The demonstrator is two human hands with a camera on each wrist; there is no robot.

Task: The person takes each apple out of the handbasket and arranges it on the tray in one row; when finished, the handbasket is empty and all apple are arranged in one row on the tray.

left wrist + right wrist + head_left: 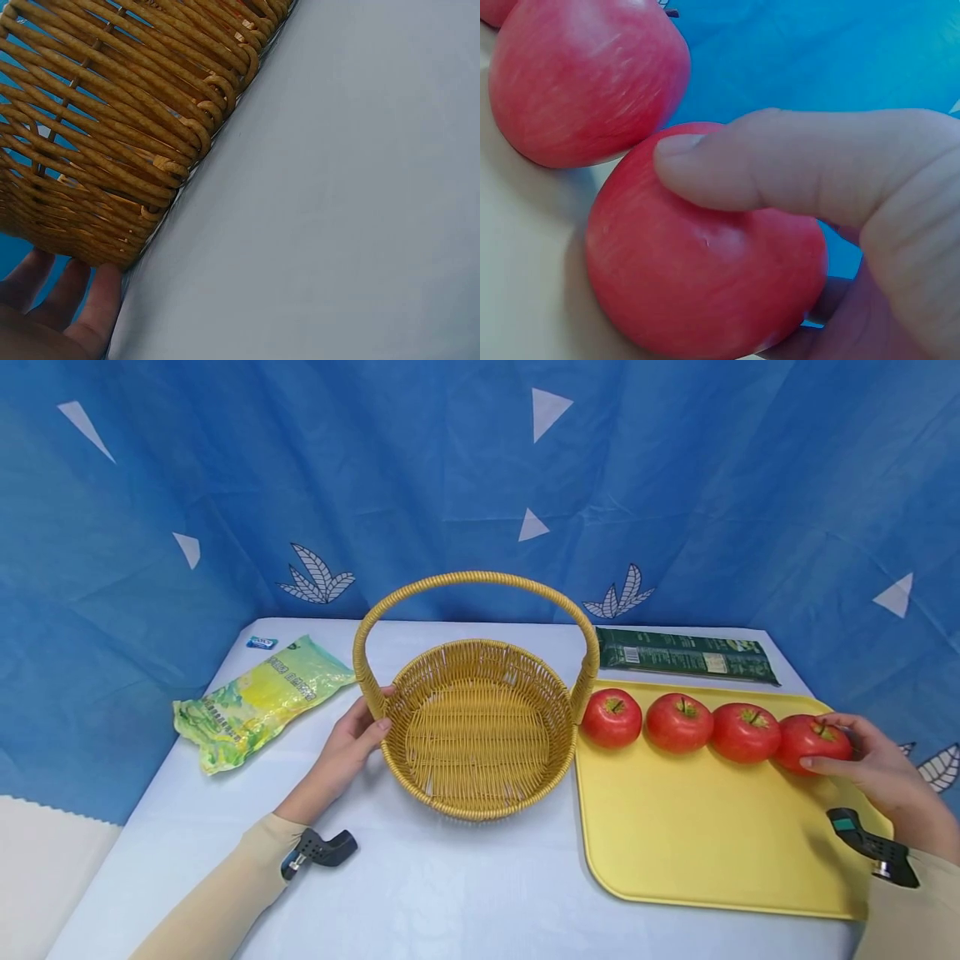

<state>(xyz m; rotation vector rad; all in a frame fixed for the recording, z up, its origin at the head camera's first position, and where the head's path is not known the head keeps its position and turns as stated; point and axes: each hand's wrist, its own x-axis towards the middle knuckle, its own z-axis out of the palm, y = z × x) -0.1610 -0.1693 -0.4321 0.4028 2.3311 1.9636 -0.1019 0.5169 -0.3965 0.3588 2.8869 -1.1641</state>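
A woven wicker basket (480, 727) with a tall arched handle stands in the middle of the table, with nothing inside. My left hand (357, 745) holds its left side near the handle's base, thumb at the rim. In the left wrist view, fingers (101, 304) of that hand lie against the basket's woven side (112, 97). Over on the right, a row of several red apples (678, 723) sits along the back of a yellow tray (712, 835). My right hand (881, 768) grips the rightmost apple (705, 285), its thumb across the top.
Left of the basket lies a yellow-green plastic packet (258, 702), with a small blue wrapped piece (262, 643) behind it. A long dark green package (690, 654) lies behind the tray. Blue patterned cloth (450, 485) hangs at the back of the white-covered table (420, 893).
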